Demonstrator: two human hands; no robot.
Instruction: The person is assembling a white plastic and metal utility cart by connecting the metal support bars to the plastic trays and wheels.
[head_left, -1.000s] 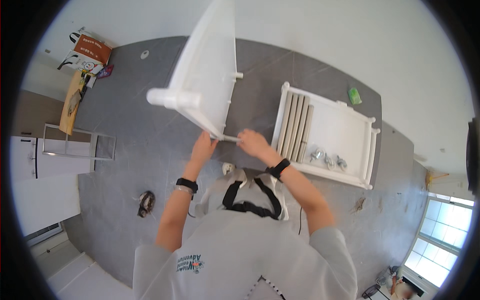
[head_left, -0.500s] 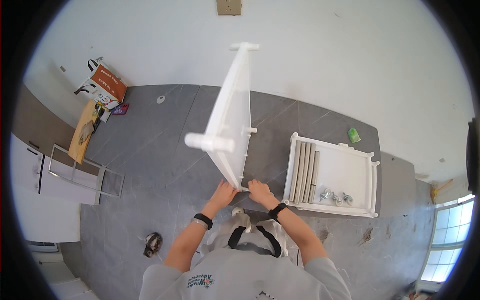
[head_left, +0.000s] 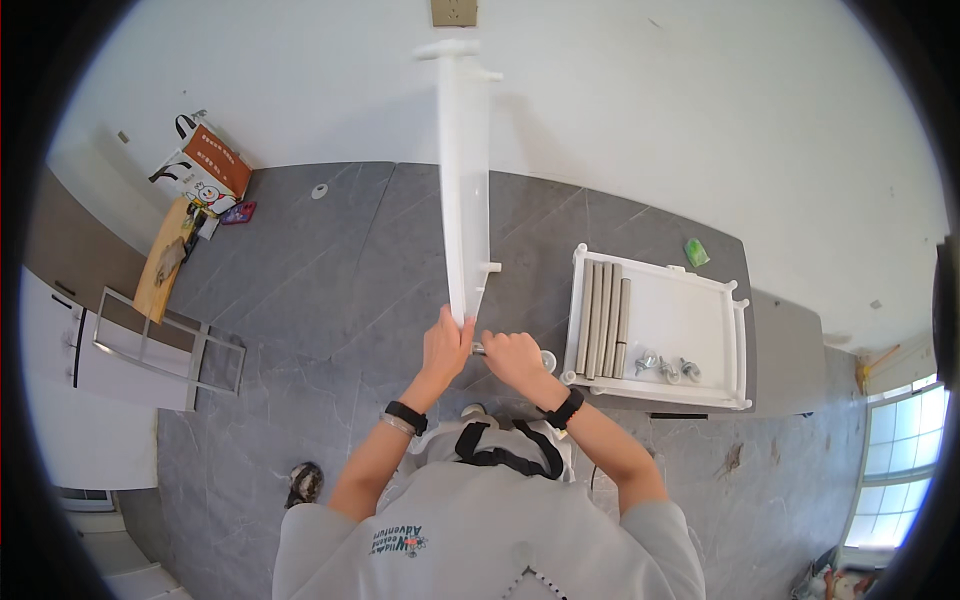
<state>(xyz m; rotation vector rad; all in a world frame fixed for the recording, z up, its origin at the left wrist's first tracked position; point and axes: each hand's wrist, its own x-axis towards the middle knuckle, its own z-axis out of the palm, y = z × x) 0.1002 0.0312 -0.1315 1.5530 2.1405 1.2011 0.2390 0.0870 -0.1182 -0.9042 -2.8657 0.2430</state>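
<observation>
A white plastic shelf tray (head_left: pixel 465 190) stands up on its edge in front of me. My left hand (head_left: pixel 445 345) grips its near lower corner. At that corner, my right hand (head_left: pixel 515 358) is closed around a caster; the pale round wheel (head_left: pixel 548 362) shows past its knuckles, and a short metal stem (head_left: pixel 478 349) points toward the shelf corner. Fingers hide whether the stem sits in the corner socket. To the right lies a second white shelf tray (head_left: pixel 690 275), holding several grey metal tubes (head_left: pixel 606 320) and three loose casters (head_left: pixel 669 370).
The grey table (head_left: pixel 330 250) runs along the white wall. A green packet (head_left: pixel 696 252) lies behind the second tray. At the far left are a printed carrier bag (head_left: pixel 205 170), a wooden board (head_left: pixel 165 265) and a metal frame (head_left: pixel 150 345). A dark, furry-looking shape (head_left: pixel 305 484) is on the floor.
The upright shelf tray has tipped back to stand nearer vertical, and its near corner has risen away from me. Both hands moved up with it, and the wheel now shows beside my right hand.
</observation>
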